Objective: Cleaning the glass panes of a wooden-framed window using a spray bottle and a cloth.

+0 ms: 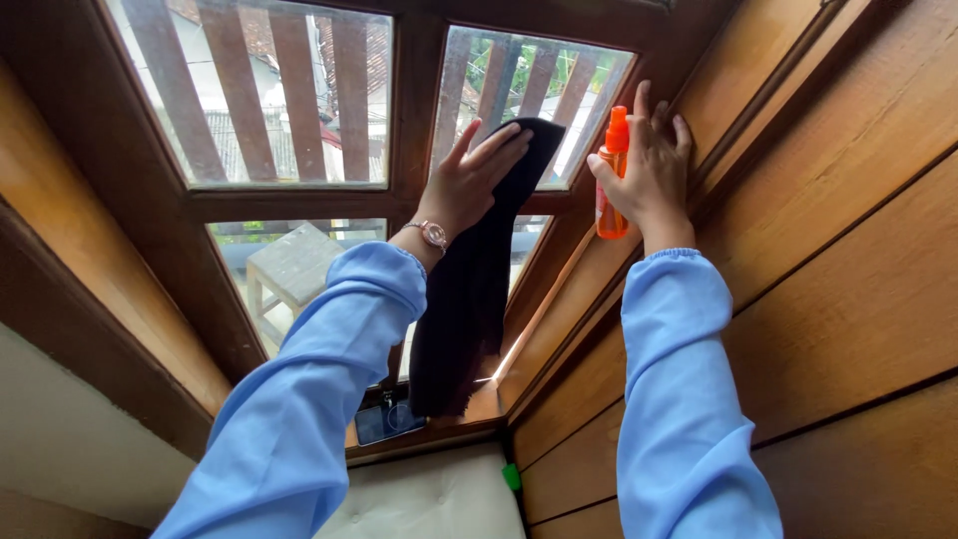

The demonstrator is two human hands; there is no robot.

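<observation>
My left hand (469,180) presses a long black cloth (469,299) flat against the upper right window pane (589,75); the cloth hangs down over the lower pane. A wristwatch sits on that wrist. My right hand (649,165) holds a small orange spray bottle (611,180) upright beside the window's right frame, its nozzle turned toward the glass. Both arms wear light blue sleeves.
The dark wooden window frame (414,130) divides several panes. Wooden plank wall (838,279) runs along the right. A phone (384,421) lies on the sill below the cloth. A pale cushion (429,499) with a small green object (511,477) sits underneath. Outside stands a stool.
</observation>
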